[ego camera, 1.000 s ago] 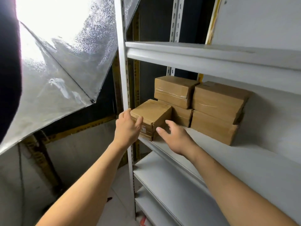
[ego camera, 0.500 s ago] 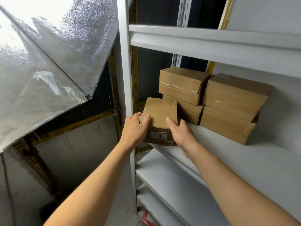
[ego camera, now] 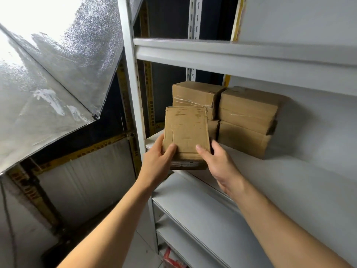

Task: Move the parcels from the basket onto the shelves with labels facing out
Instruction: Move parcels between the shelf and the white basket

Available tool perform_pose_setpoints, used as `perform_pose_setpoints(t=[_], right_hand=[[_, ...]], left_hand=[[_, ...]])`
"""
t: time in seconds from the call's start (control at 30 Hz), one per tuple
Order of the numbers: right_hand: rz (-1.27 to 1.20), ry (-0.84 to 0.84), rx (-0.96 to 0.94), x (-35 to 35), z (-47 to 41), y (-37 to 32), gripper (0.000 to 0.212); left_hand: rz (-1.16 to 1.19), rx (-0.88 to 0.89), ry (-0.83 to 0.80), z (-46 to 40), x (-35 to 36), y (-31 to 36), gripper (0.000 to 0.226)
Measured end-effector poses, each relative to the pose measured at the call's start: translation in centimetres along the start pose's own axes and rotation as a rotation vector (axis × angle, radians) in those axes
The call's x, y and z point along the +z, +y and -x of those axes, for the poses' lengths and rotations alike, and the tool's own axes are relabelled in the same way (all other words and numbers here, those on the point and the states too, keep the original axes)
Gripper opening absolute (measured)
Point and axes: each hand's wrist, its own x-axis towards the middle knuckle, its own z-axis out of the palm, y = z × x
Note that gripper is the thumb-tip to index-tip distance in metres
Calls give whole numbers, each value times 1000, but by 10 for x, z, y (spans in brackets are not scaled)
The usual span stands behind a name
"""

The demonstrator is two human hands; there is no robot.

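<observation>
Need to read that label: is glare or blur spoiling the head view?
Head view: blown-out glare top left off the silver reflector; wide-angle bend on the shelf; held parcel evenly lit, its label strip at the bottom edge shadowed and too soft to read.

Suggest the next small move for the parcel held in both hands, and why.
Probably set the parcel down at the shelf's front edge, beside the stacked parcels. Left hand and right hand hold it tilted, and its narrow end with what looks like a label already faces outward.

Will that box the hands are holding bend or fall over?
Probably stiff: the box keeps flat sides in the left hand and right hand. It might tip, since it stands tilted at the shelf edge. Likely light.
</observation>
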Motion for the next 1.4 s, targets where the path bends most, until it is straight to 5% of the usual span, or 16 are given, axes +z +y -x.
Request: perform_pose_setpoints(t=[0.27, 0.43, 0.73, 1.17, 1.4], right_hand=[[62, 141, -78, -97, 93, -8, 48], [63, 251, -66, -171, 163, -9, 40], [111, 632, -24, -269, 274, -10, 46], [131, 1285, 124, -268, 465, -7, 59], [128, 1606, 186, -233, 593, -7, 46]], left_hand=[[127, 64, -159, 65, 75, 50, 55], [168, 87, -265, 104, 146, 77, 59], [242, 164, -627, 141, 267, 120, 50], [381, 287, -1272, 256, 378, 163, 40], [394, 319, -1604, 384, 408, 183, 45]])
